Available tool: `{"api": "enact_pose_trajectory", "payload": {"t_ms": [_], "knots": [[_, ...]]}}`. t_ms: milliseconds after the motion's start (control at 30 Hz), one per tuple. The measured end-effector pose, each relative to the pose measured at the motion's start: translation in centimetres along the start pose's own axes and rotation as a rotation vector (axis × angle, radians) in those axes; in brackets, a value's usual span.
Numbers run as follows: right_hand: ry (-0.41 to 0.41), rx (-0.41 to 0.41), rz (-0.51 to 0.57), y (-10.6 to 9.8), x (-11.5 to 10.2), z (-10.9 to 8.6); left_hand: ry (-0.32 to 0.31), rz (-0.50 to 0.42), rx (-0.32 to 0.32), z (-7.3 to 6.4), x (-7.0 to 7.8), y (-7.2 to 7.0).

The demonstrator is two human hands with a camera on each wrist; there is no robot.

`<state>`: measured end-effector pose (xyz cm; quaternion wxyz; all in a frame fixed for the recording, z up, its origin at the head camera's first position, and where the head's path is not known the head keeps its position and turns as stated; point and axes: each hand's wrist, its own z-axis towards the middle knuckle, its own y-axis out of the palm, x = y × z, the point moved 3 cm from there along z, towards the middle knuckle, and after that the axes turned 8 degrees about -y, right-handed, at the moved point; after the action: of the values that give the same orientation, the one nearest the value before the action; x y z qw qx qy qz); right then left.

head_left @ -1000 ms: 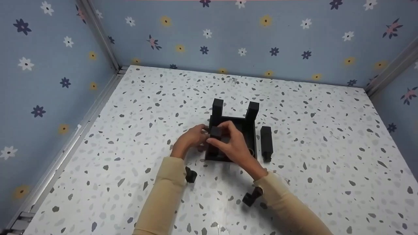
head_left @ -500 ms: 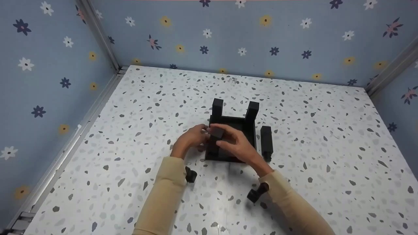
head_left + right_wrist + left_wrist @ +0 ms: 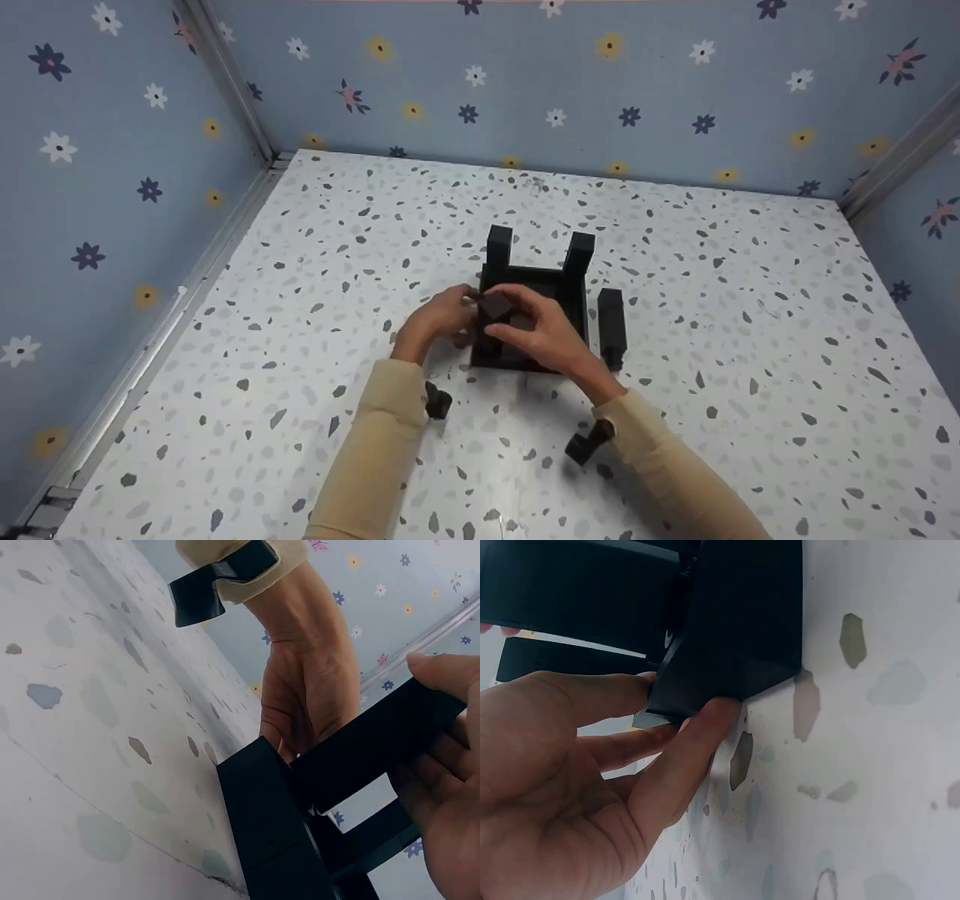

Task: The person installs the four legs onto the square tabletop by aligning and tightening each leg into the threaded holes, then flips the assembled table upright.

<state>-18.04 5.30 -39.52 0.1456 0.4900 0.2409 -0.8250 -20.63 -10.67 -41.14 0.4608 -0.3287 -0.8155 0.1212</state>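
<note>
A small black table (image 3: 535, 272) lies upside down, its shallow underside facing up. Two square black legs stand at its far corners, a far left leg (image 3: 500, 246) and a far right leg (image 3: 580, 251). My right hand (image 3: 546, 334) holds a third leg (image 3: 495, 305) near its top, thumb on one side and fingers on the other, at the near left corner. In the right wrist view this leg (image 3: 367, 742) meets the table at its base. My left hand (image 3: 577, 765) grips the table's left side, thumb and fingers at the edge.
A loose black leg (image 3: 612, 324) with a narrower near end lies just right of the table. The speckled white worktop (image 3: 712, 315) is bounded by blue flowered panels (image 3: 555, 82) at the back and sides. Black camera mounts (image 3: 589, 442) stick out from both wrists.
My right hand has shifted its hold around the leg, moving slightly right and then a little back left. The leg's top has turned. The left hand and the table stay in place.
</note>
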Motion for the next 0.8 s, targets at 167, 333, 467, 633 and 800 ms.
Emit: {"api": "enact_pose_trajectory", "payload": {"t_ms": [167, 333, 467, 633, 800], "knots": [[0.034, 0.073, -0.092, 0.3, 0.6, 0.1, 0.001, 0.011, -0.006, 4.5, -2.5, 0.5], [0.043, 0.124, -0.161, 0.7, 0.2, 0.2, 0.003, 0.025, -0.010, 4.5, -2.5, 0.5], [0.027, 0.161, -0.207, 1.1, 0.1, 0.3, 0.006, 0.052, -0.005, 4.5, -2.5, 0.5], [0.001, 0.189, -0.209, 1.4, 0.1, 0.4, -0.003, 0.063, 0.005, 4.6, -2.6, 0.6], [-0.008, 0.200, -0.210, 1.5, 0.2, 0.4, -0.011, 0.055, 0.006, 4.7, -2.6, 0.6]]}}
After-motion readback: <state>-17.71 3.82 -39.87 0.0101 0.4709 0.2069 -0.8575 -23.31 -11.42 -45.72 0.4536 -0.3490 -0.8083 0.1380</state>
